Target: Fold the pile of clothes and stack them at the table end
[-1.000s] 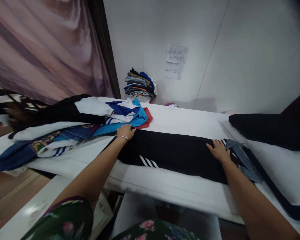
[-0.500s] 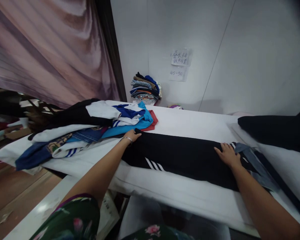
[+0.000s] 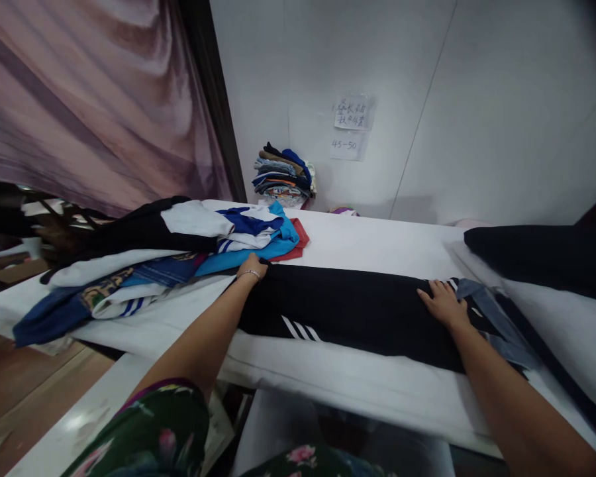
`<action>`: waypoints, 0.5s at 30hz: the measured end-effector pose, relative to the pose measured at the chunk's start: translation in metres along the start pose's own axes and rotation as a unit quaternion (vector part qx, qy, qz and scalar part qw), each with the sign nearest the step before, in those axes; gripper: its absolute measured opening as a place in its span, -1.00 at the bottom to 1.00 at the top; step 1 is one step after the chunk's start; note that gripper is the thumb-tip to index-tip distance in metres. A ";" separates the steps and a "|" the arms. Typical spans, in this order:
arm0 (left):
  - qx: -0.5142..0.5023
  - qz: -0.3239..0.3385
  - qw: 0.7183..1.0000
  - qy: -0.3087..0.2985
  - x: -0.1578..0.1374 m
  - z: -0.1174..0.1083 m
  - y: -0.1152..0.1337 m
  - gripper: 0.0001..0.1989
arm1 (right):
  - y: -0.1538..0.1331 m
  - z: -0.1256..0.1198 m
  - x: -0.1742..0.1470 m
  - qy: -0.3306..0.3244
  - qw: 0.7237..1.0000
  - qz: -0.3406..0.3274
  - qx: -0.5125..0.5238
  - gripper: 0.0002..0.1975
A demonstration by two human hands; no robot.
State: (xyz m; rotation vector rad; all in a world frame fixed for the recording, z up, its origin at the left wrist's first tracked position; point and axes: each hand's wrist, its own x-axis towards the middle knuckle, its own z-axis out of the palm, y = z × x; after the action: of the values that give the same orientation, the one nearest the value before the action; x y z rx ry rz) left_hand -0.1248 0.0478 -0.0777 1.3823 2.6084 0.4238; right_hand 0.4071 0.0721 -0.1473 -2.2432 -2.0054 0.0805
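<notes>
A long black garment with white stripes (image 3: 347, 311) lies stretched across the white-covered table. At its far left corner, my left hand (image 3: 252, 266) has its fingers closed on the cloth. My right hand (image 3: 444, 303) rests on the garment's right end, palm down with the thumb and fingers spread. Just right of that hand, a grey-blue piece of cloth (image 3: 491, 311) touches the black fabric. Whether the garment is trousers or a jacket, I cannot tell.
A loose heap of clothes (image 3: 179, 248) covers the table's left side. Folded clothes stand in a stack (image 3: 283, 173) by the wall, below paper signs (image 3: 350, 126). A dark cloth (image 3: 541, 258) lies on a white pile at right. A pink curtain (image 3: 94, 99) hangs at left.
The view has shifted slightly, so everything sits a little further left. Both hands keep their places on the black garment, which lies as before.
</notes>
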 end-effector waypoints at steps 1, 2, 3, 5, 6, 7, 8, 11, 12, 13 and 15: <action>0.012 0.000 1.000 -0.002 -0.002 -0.001 0.001 -0.50 | -0.001 0.000 0.000 -0.002 1.000 0.001 0.001 -0.35; 0.024 0.003 1.000 -0.003 -0.004 -0.003 0.001 -0.48 | -0.001 -0.001 0.000 -0.003 1.000 0.003 0.001 -0.35; 0.036 0.009 0.999 -0.002 -0.006 -0.006 0.003 -0.47 | -0.002 -0.001 0.000 -0.006 1.000 0.005 0.001 -0.34; 0.057 0.031 0.998 0.008 -0.013 -0.013 0.008 -0.46 | -0.004 -0.003 -0.001 -0.009 1.000 0.009 -0.002 -0.35; 0.067 0.050 0.996 0.020 -0.017 -0.015 0.011 -0.46 | -0.005 -0.005 -0.001 -0.010 1.000 0.011 -0.004 -0.35; 0.075 0.082 0.993 0.035 -0.021 -0.017 0.015 -0.46 | -0.007 -0.007 -0.002 -0.012 1.000 0.012 -0.006 -0.36; 0.084 0.127 0.987 0.050 -0.024 -0.017 0.020 -0.46 | -0.008 -0.010 -0.003 -0.014 1.000 0.013 -0.007 -0.36; 0.111 0.290 0.949 0.055 -0.032 -0.004 0.035 -0.49 | -0.014 -0.018 -0.006 -0.029 0.999 0.017 -0.001 -0.39; 0.126 0.323 0.937 0.035 -0.034 0.003 0.039 -0.49 | -0.016 -0.020 -0.007 -0.038 0.999 0.018 0.005 -0.39; 0.142 0.335 0.932 0.010 -0.035 0.011 0.041 -0.48 | -0.017 -0.022 -0.007 -0.049 0.999 0.018 0.013 -0.39; 0.174 0.320 0.931 -0.035 -0.035 0.026 0.043 -0.41 | -0.019 -0.027 -0.006 -0.065 0.997 0.018 0.023 -0.38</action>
State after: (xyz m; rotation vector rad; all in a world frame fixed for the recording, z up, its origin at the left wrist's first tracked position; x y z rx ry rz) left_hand -0.0648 0.0466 -0.0885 2.3165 2.1830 -0.0331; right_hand 0.3914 0.0668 -0.1188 -2.3011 -2.0033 0.2797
